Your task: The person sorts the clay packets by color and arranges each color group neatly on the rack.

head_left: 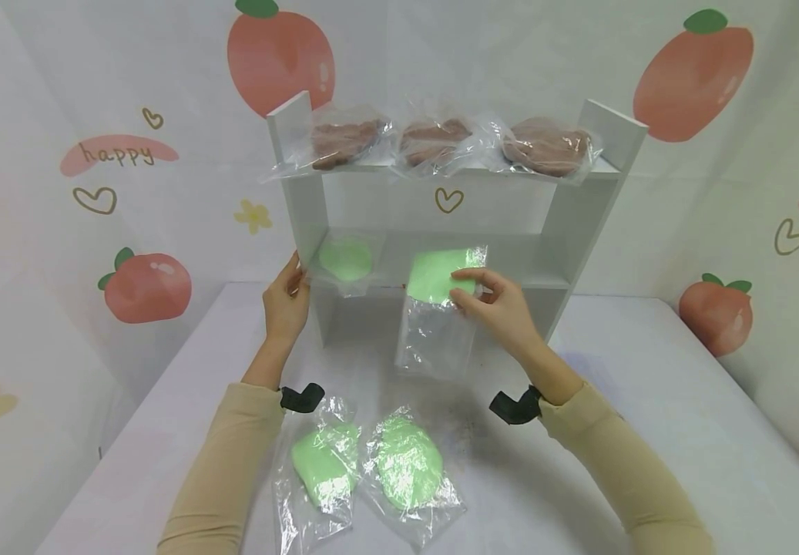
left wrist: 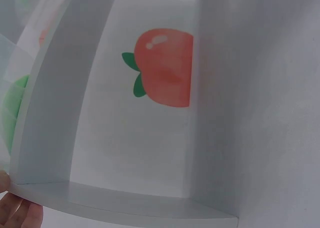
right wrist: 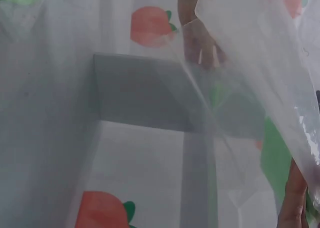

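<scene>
My right hand (head_left: 503, 304) pinches the right edge of a clear plastic bag (head_left: 437, 339) with a flat light-green piece (head_left: 434, 276) inside. The bag hangs in front of the middle shelf (head_left: 399, 247) of a white shelf unit, its lower part dangling below the shelf board. In the right wrist view, the bag (right wrist: 255, 47) spreads across the upper right. My left hand (head_left: 286, 304) holds the left side panel's front edge at middle-shelf height; in the left wrist view its fingers (left wrist: 22, 213) touch the panel's edge. Another bagged green piece (head_left: 346, 260) lies at the middle shelf's left end.
Three bagged brown lumps (head_left: 434, 142) sit along the top shelf. On the white table, two more bagged green pieces, one on the left (head_left: 327, 462) and one on the right (head_left: 409, 462), lie between my forearms. A fruit-print backdrop (head_left: 122, 154) stands behind.
</scene>
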`<state>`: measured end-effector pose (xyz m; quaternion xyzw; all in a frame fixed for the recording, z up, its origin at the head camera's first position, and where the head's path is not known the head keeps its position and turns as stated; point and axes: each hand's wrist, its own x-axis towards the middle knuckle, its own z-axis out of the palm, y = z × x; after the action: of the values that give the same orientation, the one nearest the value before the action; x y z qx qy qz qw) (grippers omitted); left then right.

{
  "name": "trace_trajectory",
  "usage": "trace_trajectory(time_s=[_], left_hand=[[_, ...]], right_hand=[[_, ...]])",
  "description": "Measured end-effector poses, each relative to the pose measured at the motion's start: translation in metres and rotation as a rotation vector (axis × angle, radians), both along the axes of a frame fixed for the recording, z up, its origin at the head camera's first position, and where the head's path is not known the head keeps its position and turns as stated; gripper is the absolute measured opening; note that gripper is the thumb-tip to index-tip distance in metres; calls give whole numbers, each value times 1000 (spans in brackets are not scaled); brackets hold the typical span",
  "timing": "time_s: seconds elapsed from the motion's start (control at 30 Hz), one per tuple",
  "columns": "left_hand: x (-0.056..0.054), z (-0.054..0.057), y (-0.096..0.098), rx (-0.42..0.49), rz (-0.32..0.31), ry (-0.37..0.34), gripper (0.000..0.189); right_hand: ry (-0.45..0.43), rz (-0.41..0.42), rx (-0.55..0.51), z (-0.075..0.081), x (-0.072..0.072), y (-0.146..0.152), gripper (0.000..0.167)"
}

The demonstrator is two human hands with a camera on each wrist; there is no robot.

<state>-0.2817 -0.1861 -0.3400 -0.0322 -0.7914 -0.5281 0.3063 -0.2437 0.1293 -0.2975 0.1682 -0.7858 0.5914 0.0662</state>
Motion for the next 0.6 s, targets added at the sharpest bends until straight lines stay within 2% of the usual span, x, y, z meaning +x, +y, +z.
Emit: trace_trajectory(time_s=[0.3, 0.6], left_hand=[[1, 0, -1, 22, -32, -12, 44], [0, 0, 0, 22, -14, -9, 43]], right_hand=[[-11, -18, -48, 1, -23, -19, 34], [-127, -20, -23, -1, -42, -34, 43]])
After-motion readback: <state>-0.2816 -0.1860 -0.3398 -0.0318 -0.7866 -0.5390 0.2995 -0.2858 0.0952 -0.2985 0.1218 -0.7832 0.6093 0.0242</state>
